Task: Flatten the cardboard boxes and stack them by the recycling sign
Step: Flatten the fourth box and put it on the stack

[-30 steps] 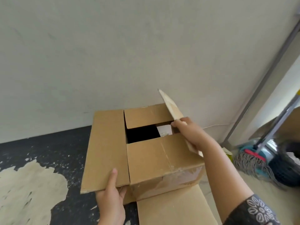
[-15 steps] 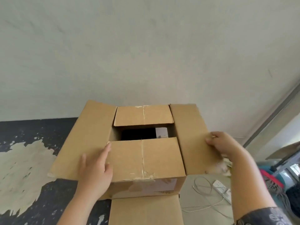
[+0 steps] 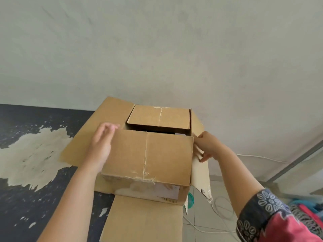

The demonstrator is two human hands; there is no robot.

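A brown cardboard box (image 3: 148,154) stands on the floor against the wall, its top partly open with a dark gap between the near and far flaps. Its left flap (image 3: 83,137) lies spread outward; the right flap (image 3: 201,165) hangs down the side. My left hand (image 3: 103,144) rests with straight fingers on the near flap's left edge. My right hand (image 3: 208,145) holds the right flap at the box's top right corner, fingers curled on it. A flat cardboard sheet (image 3: 145,219) lies on the floor in front of the box. No recycling sign is in view.
A pale wall (image 3: 157,49) rises right behind the box. The dark floor (image 3: 26,198) on the left has a worn pale patch. White cables (image 3: 222,206) lie on tiles at the right, beside a mop head (image 3: 304,212) and a metal door frame (image 3: 297,161).
The right flap has swung from lying outward to hanging down, with my right hand moving in to the corner. My left hand slid up the near flap's left edge. The view tilted nearer.
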